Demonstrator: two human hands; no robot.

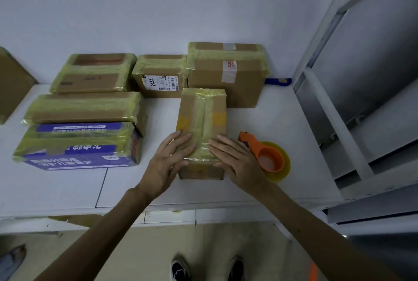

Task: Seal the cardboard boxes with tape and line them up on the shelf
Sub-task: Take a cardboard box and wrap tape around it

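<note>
Here, a white shelf (282,122) runs along a pale wall and carries six boxes, all wrapped in yellowish tape. The big box (226,77) stands at the back right, against the wall. At the front left lies the blue box (77,147), printed with white characters. Just behind it and touching it is the long box (83,107). Behind that, by the wall, sits the flat box (92,72), and beside it, between it and the big box, the label box (158,75), which bears a white shipping sticker.

The narrow box (201,113) lies in the middle of the shelf, lengthwise away from the person, with its far end just in front of the big box. A seam of tape runs down its top.

The left hand (167,163) and the right hand (235,161) lie flat on the near end of the narrow box, one on each side of the seam, apart, with fingers straight and pressing on the top. Both thumbs reach down over the near edge.

The tape (264,154), a yellow roll on an orange dispenser, rests on the shelf just right of the right hand.
</note>
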